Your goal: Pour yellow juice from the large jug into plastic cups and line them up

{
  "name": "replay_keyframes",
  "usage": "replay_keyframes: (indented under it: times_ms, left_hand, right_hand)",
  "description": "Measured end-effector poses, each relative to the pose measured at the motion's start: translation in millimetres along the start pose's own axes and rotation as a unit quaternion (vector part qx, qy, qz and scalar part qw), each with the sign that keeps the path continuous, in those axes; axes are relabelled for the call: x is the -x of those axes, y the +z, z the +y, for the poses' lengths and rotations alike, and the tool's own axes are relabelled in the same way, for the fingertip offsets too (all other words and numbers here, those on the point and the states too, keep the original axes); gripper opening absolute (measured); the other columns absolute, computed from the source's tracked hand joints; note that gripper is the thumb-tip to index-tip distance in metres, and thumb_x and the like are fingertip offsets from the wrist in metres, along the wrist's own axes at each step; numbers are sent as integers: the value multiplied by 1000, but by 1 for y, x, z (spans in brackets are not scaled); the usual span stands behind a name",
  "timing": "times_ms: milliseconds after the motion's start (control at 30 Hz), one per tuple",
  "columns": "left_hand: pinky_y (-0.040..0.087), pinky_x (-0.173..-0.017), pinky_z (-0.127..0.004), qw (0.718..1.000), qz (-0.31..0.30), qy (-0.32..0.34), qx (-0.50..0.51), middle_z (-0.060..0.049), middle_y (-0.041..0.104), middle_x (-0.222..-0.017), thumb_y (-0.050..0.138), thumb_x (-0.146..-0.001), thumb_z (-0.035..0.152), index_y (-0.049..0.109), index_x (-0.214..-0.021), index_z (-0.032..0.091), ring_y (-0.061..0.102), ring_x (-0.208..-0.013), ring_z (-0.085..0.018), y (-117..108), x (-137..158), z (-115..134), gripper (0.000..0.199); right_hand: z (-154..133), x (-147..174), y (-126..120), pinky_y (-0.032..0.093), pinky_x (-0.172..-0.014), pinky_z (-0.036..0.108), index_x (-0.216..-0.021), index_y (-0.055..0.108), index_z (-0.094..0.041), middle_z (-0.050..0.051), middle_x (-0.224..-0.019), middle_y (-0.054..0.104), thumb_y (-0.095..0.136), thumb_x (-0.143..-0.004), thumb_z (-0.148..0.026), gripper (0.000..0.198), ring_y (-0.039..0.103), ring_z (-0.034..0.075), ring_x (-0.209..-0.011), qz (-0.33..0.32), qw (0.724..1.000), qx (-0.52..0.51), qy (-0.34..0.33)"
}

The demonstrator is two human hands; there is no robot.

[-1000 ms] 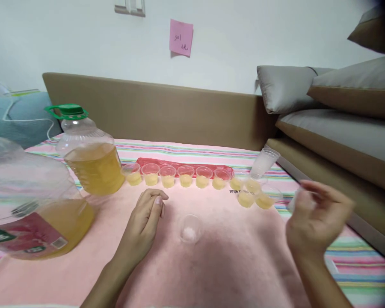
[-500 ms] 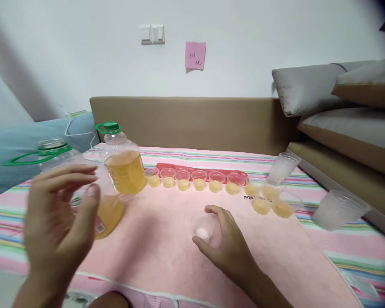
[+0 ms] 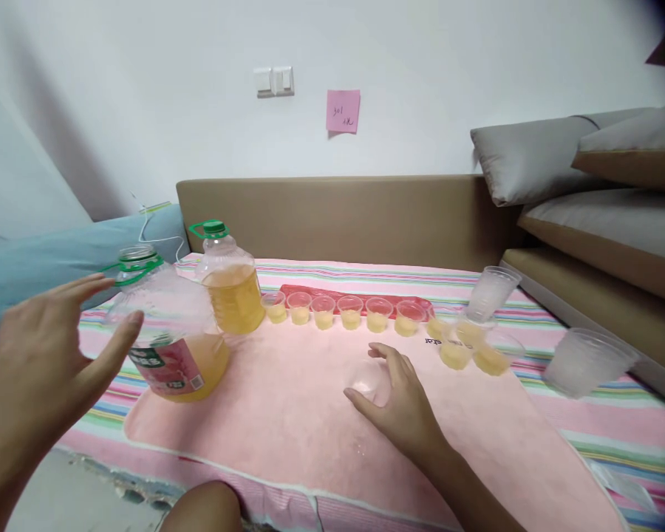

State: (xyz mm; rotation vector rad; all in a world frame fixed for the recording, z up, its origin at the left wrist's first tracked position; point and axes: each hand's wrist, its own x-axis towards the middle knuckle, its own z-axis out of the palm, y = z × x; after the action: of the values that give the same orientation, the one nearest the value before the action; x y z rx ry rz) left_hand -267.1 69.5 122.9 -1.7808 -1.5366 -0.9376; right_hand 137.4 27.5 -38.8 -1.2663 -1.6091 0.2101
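Nearest the camera, the right hand [image 3: 402, 403] is cupping a small empty clear cup [image 3: 366, 378] on the pink towel [image 3: 288, 421], thumb and fingers curled round its sides as if steadying it upright; the cup is sitting near the towel's middle. At 9 o'clock from it, the left hand [image 3: 44, 355] is hanging spread wide and holding nothing, palm facing the near oil jug [image 3: 169, 332], close beside it but apparently not touching. That jug is standing open-necked, its green ring handle hanging loose, about a third full of yellow liquid.

Farther out at 11 o'clock, a second jug [image 3: 230, 284] is standing capped in green, roughly half full. Count: two jugs.

Along the far towel edge, six small filled cups [image 3: 338, 310] are lining up in front of a red tray [image 3: 355, 294], evenly spaced. At 1 o'clock about four more filled cups [image 3: 468, 347] are clustering; edges are blurring, so the count is uncertain. Two stacks of empty cups are leaning: one [image 3: 490, 292] behind the cluster, one [image 3: 584, 362] at 3 o'clock on the striped sheet [image 3: 615, 436].
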Motion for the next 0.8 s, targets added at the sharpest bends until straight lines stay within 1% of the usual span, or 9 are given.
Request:
replay_keyframes:
  times_ms: [67,167,300,400,500,600,667,733,800]
  left_hand:
    - [39,-118,-57,998,-2,25,-53,-18,63,-137,39,-97,62,54,-142,15,54,-136,-40,1,-5,-1,67]
    - [40,-114,-61,994,-18,19,-109,-23,61,-134,29,-98,69,54,-140,9,51,-135,-44,-6,-11,-1,77]
    - [44,-108,-57,987,-71,54,-132,-19,65,-123,25,-98,68,63,-124,14,57,-123,-42,-18,-27,-4,71]
    - [48,-101,-50,979,-99,115,-132,-17,66,-113,25,-100,65,64,-111,16,60,-113,-38,-18,-42,-12,64]
    - [48,-96,-42,973,-104,169,-119,-12,67,-108,26,-101,65,65,-103,18,60,-107,-32,-14,-52,-18,61]
    - [43,-76,-29,976,-108,157,-107,-3,67,-103,41,-100,64,65,-95,24,62,-96,-24,-13,-57,-12,47]
    - [33,-64,-25,979,-137,117,-93,3,63,-90,53,-98,59,60,-85,24,59,-78,-19,-16,-59,-4,38]
    - [25,-59,-25,979,-169,83,-76,5,52,-71,60,-97,55,49,-72,23,47,-61,-16,-18,-62,5,41]
    - [22,-58,-25,980,-179,67,-62,6,42,-63,63,-96,51,40,-68,23,40,-56,-16,-20,-66,10,45]
  right_hand:
    - [0,1,1,46,-95,55,-135,47,-26,6,-127,55,63,-91,-47,52,52,33,-115,-3,1000,-4,-2]
    - [-1,3,2,46,-97,56,-136,47,-26,7,-130,54,64,-93,-49,52,51,33,-118,-2,1000,-3,-8]
    - [-8,1,-4,45,-98,54,-136,50,-24,9,-130,53,63,-101,-52,47,49,33,-120,32,999,0,-32]
    - [-26,1,-14,43,-98,51,-135,52,-22,9,-129,54,54,-110,-40,31,50,32,-120,82,994,-16,-75]
    - [-50,8,-23,44,-95,47,-130,55,-20,9,-122,56,46,-113,-24,20,54,30,-113,101,981,-35,-159]
    - [-70,22,-16,47,-81,41,-125,55,-19,7,-102,59,39,-114,-21,20,59,26,-91,36,974,-73,-213]
    - [-76,35,-1,45,-66,38,-107,59,-19,4,-83,57,34,-118,-28,29,57,24,-72,-39,962,-68,-260]
    - [-75,51,23,31,-50,36,-78,52,-21,1,-65,48,29,-120,-37,50,47,22,-55,-120,934,-25,-335]
    - [-68,69,48,18,-45,35,-66,38,-21,1,-56,41,28,-122,-39,60,38,19,-47,-164,909,-6,-383]
